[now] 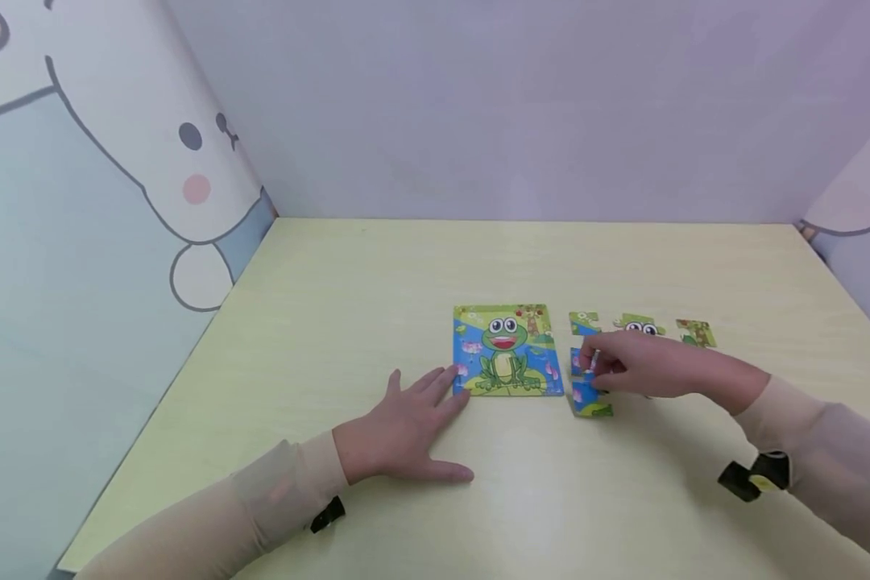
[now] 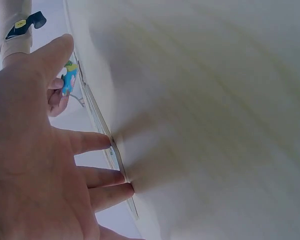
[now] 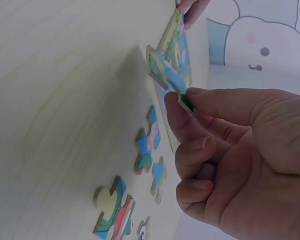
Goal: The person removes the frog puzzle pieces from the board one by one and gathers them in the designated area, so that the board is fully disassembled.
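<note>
A square frog picture puzzle [image 1: 506, 354] lies flat mid-table. My left hand [image 1: 409, 427] is spread beside it, its fingertips touching the lower left edge; the left wrist view shows the fingers straight against that edge. To the puzzle's right, my right hand [image 1: 645, 366] pinches a blue and green puzzle piece [image 1: 590, 400] between thumb and forefinger. The right wrist view shows this piece [image 3: 156, 67] tilted and raised above the table. Beneath that hand lie a pink-and-blue lotus piece [image 3: 149, 142] and a cream-and-green piece [image 3: 107, 205], partly hidden in the head view.
Behind the right hand lie a green and blue piece [image 1: 583, 322], a piece with frog eyes [image 1: 640, 325] and a tree piece [image 1: 698, 332]. The pale wooden table [image 1: 362, 274] meets a plain wall [image 1: 515, 121] at its far edge.
</note>
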`<act>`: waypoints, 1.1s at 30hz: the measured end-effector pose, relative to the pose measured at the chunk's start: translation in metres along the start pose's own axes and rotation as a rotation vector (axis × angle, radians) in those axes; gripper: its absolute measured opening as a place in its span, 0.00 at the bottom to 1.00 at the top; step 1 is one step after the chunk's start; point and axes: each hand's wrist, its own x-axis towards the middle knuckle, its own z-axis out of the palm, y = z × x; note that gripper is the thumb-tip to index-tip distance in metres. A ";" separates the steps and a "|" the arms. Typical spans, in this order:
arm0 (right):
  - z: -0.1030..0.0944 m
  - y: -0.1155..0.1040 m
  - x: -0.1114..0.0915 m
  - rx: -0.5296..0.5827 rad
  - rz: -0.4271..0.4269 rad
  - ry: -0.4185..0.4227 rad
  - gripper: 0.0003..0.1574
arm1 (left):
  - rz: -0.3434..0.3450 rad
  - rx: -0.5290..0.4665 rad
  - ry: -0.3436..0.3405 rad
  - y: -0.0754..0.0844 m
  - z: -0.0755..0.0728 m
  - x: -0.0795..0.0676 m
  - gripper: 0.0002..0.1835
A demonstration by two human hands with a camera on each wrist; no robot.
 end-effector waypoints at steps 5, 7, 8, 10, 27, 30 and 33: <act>0.004 0.011 -0.005 -0.001 0.021 -0.008 0.09 | 0.002 0.002 0.000 0.000 -0.001 0.000 0.54; 0.007 0.012 -0.005 -0.007 0.021 0.008 0.08 | 0.003 0.003 0.002 -0.001 -0.001 0.000 0.54; 0.008 0.012 -0.004 -0.011 0.021 0.016 0.08 | 0.004 0.003 0.003 -0.001 -0.001 0.000 0.54; 0.010 0.012 -0.004 -0.023 0.018 0.031 0.07 | 0.007 0.001 0.005 -0.001 -0.001 0.000 0.53; 0.018 -0.009 0.014 -0.090 0.001 0.165 0.15 | 0.009 -0.006 0.008 -0.002 -0.001 0.000 0.53; 0.022 -0.019 0.022 -0.078 -0.018 0.189 0.18 | 0.011 -0.010 0.011 -0.002 -0.001 0.000 0.53; 0.027 -0.027 0.032 -0.092 -0.036 0.202 0.21 | 0.012 -0.011 0.012 -0.002 -0.001 0.000 0.53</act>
